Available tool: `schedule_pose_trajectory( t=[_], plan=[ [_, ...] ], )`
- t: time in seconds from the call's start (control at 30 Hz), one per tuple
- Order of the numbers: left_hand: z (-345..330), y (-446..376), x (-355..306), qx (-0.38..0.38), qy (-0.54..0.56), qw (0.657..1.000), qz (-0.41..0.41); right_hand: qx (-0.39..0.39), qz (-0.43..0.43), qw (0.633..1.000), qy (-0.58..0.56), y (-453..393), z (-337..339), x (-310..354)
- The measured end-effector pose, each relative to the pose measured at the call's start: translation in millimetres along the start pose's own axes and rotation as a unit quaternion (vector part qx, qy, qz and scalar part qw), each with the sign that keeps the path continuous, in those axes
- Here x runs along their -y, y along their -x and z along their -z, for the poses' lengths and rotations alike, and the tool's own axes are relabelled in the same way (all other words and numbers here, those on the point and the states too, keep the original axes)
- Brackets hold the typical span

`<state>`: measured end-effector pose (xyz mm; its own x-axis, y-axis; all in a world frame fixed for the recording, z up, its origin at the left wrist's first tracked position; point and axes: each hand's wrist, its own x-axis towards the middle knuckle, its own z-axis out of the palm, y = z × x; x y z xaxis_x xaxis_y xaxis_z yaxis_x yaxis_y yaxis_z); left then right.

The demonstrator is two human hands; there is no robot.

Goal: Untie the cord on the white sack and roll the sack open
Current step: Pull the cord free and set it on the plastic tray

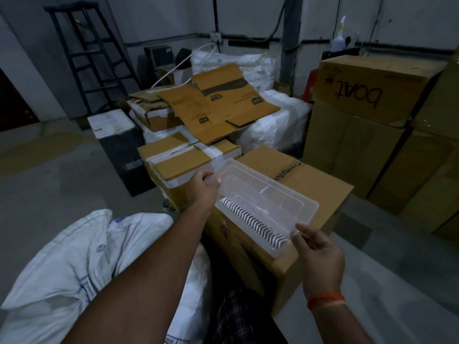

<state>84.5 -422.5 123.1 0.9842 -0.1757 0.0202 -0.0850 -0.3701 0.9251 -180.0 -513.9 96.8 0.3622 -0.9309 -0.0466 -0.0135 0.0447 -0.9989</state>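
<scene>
The white sack (64, 259) lies crumpled at the lower left, beside my left forearm; I see no cord on it from here. A clear plastic tray (263, 202) with a row of dark ribs inside hovers over a brown carton (320, 184). My left hand (202, 186) grips the tray's far left end. My right hand (315, 247) holds its near right corner between thumb and fingers. An orange band is on my right wrist.
Taped cartons (178, 160) and flattened cardboard (216, 105) are stacked ahead, with white plastic-wrapped bundles (270, 125) behind. Tall cartons (367, 95) rise at the right. A black stepladder (92, 58) leans at the back left. Grey floor lies to the left.
</scene>
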Motion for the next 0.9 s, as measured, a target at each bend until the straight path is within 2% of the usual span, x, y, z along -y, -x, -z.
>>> schedule_pose_trajectory(
  t=[0.17, 0.53, 0.77, 0.9],
  plan=[
    [11.8, 2.4, 19.1, 0.019, -0.104, 0.994, -0.039, -0.013, -0.003, 0.996, 0.086, 12.5, -4.1, -6.2],
    [8.2, -8.2, 33.8, 0.039, -0.157, 0.985, -0.057, 0.001, 0.004, 0.982, 0.189, 18.7, -17.4, -21.3],
    [2.3, -17.4, 35.4, 0.056, -0.183, 0.979, -0.069, -0.004, 0.026, 0.982, 0.189, 13.3, -17.7, -27.3],
    [-0.7, -21.6, 41.7, 0.046, -0.153, 0.987, -0.036, -0.002, 0.024, 0.986, 0.167, 7.0, -18.3, -32.0]
  ],
)
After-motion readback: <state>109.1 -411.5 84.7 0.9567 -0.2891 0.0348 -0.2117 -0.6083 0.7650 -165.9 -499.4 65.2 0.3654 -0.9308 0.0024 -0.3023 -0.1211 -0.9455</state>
